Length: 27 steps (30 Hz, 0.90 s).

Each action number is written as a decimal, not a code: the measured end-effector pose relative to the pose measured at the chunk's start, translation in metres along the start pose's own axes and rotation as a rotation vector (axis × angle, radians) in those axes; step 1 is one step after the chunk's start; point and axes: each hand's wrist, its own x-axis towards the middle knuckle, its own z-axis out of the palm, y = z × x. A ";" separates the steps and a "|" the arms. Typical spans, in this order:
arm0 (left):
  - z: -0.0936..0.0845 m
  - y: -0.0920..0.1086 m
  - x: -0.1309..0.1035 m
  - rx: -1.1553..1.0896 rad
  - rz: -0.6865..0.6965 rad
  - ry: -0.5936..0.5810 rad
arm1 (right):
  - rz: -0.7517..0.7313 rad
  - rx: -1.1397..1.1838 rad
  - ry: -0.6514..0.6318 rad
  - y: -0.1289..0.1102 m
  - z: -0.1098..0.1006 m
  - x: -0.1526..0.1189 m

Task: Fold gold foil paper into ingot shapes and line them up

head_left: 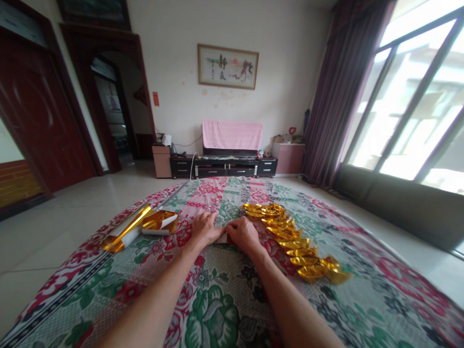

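Observation:
A small piece of gold foil paper (220,238), its pale side partly showing, lies on the tablecloth between my hands, which mostly cover it. My left hand (205,228) rests over the left part of the paper, fingers stretched forward and thumb pointing right. My right hand (243,233) is closed, with curled fingers pinching the paper's right part. To the right runs a slanting row of several folded gold foil ingots (284,232). On the left are a roll of gold foil paper (127,229) and curled foil sheets (160,222) with white backs.
A flowered tablecloth (212,314) in red, green and white covers the round-edged surface under my arms. Beyond it stand a low black cabinet (226,169) and a pink cloth (232,134) draped over something. Windows and a purple curtain (324,106) are at the right.

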 end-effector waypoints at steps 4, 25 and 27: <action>-0.003 0.000 -0.001 0.021 0.006 -0.017 | 0.123 -0.007 0.006 -0.006 0.002 0.003; -0.001 -0.001 -0.002 -0.009 0.018 0.037 | -0.096 0.088 -0.023 0.004 -0.009 -0.004; 0.000 0.000 -0.003 -0.048 0.051 0.065 | -0.159 0.100 -0.028 0.005 -0.010 -0.007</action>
